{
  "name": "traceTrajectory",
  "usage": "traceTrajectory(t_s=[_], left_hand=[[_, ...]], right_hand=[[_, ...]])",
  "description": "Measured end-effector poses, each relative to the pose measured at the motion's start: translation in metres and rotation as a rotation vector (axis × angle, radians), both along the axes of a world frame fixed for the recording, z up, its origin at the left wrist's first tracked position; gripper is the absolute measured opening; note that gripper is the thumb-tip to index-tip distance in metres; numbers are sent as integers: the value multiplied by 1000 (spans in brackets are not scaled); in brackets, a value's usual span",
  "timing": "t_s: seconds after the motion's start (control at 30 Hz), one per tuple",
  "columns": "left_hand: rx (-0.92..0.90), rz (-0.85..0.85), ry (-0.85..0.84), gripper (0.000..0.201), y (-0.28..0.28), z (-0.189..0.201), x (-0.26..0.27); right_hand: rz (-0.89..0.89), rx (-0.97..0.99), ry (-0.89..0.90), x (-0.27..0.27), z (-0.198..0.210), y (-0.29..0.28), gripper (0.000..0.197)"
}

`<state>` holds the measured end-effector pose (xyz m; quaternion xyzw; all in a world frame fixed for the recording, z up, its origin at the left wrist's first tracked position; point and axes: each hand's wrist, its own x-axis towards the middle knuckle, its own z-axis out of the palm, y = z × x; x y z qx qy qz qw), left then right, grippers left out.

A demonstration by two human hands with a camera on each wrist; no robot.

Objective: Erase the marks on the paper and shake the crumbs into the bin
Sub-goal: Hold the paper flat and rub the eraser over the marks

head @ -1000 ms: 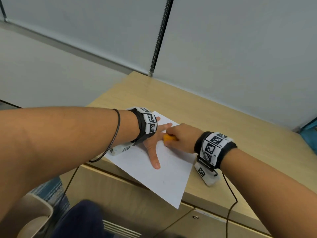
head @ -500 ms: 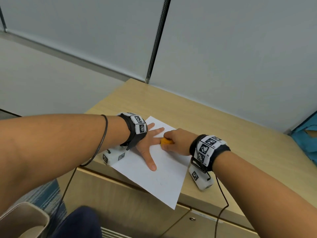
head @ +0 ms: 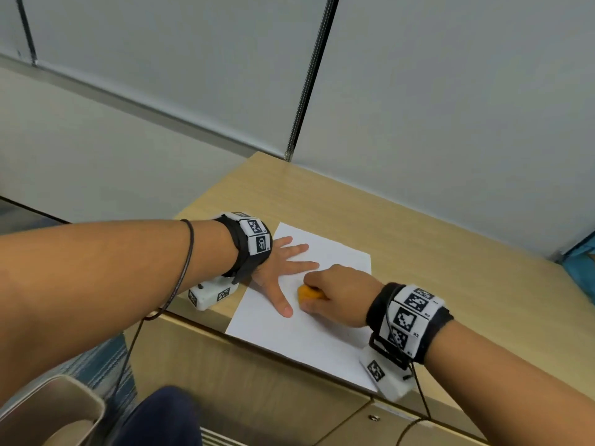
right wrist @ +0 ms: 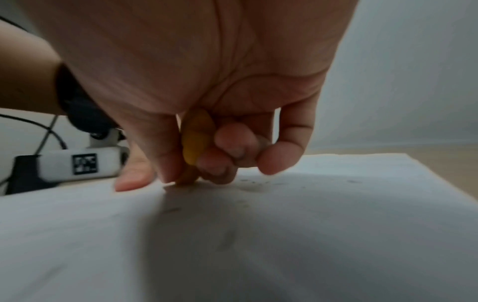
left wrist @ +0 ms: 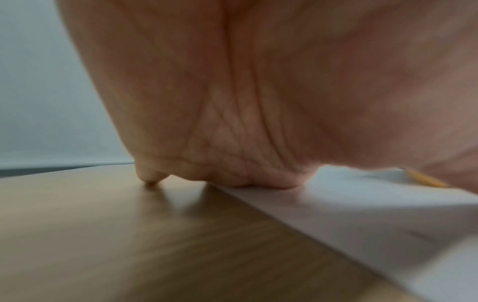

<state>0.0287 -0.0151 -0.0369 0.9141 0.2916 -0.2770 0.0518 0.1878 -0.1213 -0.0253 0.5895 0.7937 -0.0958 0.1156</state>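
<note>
I see the paper (head: 309, 329) lying on the desk (head: 450, 268), overhanging its near edge. My right hand (head: 341, 296) curls around the orange eraser (head: 308, 294), pinching it tip-down on the sheet. My left hand (head: 283, 268) lies flat, fingers spread, pressing the paper. Specks near the eraser are too blurred to identify; the bin (head: 48, 410) is cut off.

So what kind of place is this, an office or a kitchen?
Most likely an office: a light wood desk with cabinet doors below, grey partition panels behind it, and a sheet of paper being erased.
</note>
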Motion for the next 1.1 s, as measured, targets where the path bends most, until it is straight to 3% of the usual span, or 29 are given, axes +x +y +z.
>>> traceTrajectory(t_s=[0.13, 0.33, 0.5, 0.63, 0.83, 0.93, 1.1], left_hand=[[9, 13, -2, 122, -1, -1, 1], [16, 3, 10, 122, 3, -4, 2], [11, 14, 1, 123, 1, -1, 1], [6, 5, 0, 123, 4, -4, -1], [0, 11, 11, 123, 3, 0, -1], [1, 30, -2, 125, 4, 0, -1], [29, 38, -1, 130, 6, -2, 4]], right_hand=[[-156, 68, -29, 25, 11, 26, 29], [-17, -23, 21, 3, -3, 0, 33], [-154, 95, -26, 28, 7, 26, 28], [23, -25, -28, 6, 3, 7, 30], [-58, 28, 32, 29, 4, 34, 27], [-14, -36, 108, 22, 2, 44, 26], [35, 66, 14, 12, 0, 49, 21]])
